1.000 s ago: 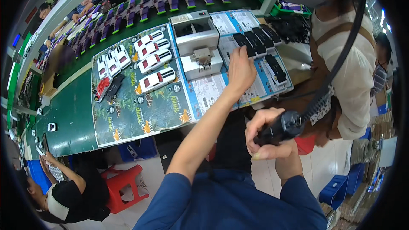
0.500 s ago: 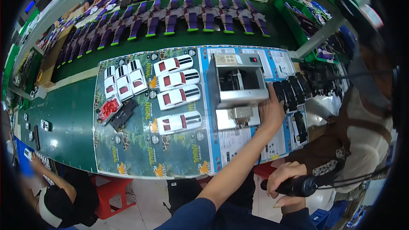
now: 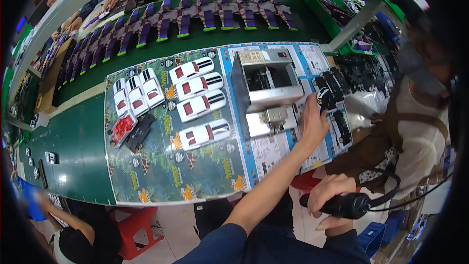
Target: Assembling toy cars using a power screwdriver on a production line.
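Now, both hands full

My left hand (image 3: 314,124) pinches a black toy car (image 3: 324,99) near the silver machine (image 3: 276,97). My right hand (image 3: 333,190) wraps round a black tool (image 3: 348,206), past the front edge of the table (image 3: 80,176). A gap splits machine from white cars (image 3: 201,107).

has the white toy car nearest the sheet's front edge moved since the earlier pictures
No. The white toy car shows no shift either way: against the metal machine to its right and the printed sheet beneath, it lies in the same spot.
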`<state>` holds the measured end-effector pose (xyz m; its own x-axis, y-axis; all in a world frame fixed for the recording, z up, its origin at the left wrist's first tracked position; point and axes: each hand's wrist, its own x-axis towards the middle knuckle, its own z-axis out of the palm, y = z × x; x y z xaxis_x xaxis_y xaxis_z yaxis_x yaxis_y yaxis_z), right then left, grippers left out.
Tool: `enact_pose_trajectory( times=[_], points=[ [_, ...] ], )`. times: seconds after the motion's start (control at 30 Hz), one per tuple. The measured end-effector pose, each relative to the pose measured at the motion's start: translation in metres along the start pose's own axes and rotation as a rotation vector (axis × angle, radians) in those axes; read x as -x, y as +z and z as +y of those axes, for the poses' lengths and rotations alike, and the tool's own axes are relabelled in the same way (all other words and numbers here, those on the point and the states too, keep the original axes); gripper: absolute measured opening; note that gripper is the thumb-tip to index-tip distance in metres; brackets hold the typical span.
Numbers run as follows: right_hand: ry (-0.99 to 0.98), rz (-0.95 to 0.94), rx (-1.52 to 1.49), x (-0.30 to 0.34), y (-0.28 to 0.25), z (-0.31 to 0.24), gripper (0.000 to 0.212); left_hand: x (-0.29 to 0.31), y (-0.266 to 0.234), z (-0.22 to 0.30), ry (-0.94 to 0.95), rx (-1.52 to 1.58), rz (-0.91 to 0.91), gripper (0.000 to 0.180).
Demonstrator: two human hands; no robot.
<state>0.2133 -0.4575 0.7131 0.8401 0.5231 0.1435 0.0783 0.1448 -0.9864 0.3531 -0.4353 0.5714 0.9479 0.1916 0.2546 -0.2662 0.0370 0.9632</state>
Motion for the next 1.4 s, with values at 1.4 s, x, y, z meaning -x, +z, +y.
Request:
enact_pose_trajectory(
  times=[1.4],
  points=[
    [-0.54, 0.266, -0.252, -0.091, 0.045, 0.034, 0.013, 0.122, -0.213, 0.043, -0.542, 0.556, -0.06, 0.03]
  ],
)
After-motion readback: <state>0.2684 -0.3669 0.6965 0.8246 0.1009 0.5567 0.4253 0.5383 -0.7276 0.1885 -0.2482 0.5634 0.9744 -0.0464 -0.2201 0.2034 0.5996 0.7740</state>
